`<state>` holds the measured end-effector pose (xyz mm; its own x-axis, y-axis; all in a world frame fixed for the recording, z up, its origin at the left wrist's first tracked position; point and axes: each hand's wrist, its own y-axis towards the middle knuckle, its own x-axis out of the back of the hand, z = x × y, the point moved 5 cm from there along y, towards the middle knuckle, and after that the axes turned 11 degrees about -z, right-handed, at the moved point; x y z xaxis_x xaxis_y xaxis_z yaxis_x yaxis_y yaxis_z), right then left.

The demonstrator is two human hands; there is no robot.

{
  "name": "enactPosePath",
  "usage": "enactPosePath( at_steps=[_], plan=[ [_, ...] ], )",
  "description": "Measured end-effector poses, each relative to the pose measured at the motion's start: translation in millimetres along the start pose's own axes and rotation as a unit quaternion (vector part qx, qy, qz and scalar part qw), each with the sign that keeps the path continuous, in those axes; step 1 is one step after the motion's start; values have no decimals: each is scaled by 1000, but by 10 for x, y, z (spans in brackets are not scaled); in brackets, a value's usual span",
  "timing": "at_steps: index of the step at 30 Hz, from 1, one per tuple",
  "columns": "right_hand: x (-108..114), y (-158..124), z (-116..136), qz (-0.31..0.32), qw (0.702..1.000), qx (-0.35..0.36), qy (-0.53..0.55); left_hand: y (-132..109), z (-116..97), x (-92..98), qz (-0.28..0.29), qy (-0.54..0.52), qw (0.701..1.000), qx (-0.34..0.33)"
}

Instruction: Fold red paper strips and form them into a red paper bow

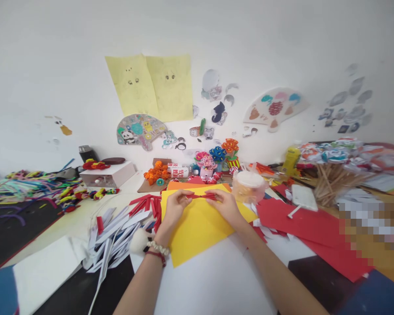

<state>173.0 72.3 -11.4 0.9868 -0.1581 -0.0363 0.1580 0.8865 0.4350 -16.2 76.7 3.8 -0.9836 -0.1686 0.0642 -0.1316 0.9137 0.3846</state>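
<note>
A small red folded paper piece, narrow at its middle, is stretched between my two hands. My left hand pinches its left end, and my right hand pinches the right end. Both hands are just above yellow paper sheets, which lie on an orange sheet and over a large white surface. Left of my left hand are folded red strips and many white paper strips.
Red sheets and a white device lie to the right. A clear tub stands behind my right hand. Flower crafts line the wall. A white box and colourful pipe cleaners are at left.
</note>
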Motion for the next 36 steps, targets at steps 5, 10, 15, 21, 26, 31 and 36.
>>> enactPosePath(
  at_steps=[5,10,15,21,26,31,36],
  plan=[
    [31,9,15,-14,999,21,-26,-16,-27,-28,15,10,1000,-16],
    [32,17,-3,-13,999,25,-38,-15,-10,-26,5,20,1000,-15],
    [27,12,-28,-11,999,22,-49,-17,-4,-14,-15,2,1000,-11],
    [0,-11,17,2,998,28,-54,-24,15,-59,-12,-34,999,-11],
    [-79,-41,68,33,998,19,-48,-47,-17,-93,1,-53,998,-22],
    [-137,-52,-10,65,996,-66,-21,-95,-69,-144,23,-59,997,-38],
    [-152,-54,-33,77,993,-92,9,-123,-94,-168,30,-59,997,-47]
  ],
)
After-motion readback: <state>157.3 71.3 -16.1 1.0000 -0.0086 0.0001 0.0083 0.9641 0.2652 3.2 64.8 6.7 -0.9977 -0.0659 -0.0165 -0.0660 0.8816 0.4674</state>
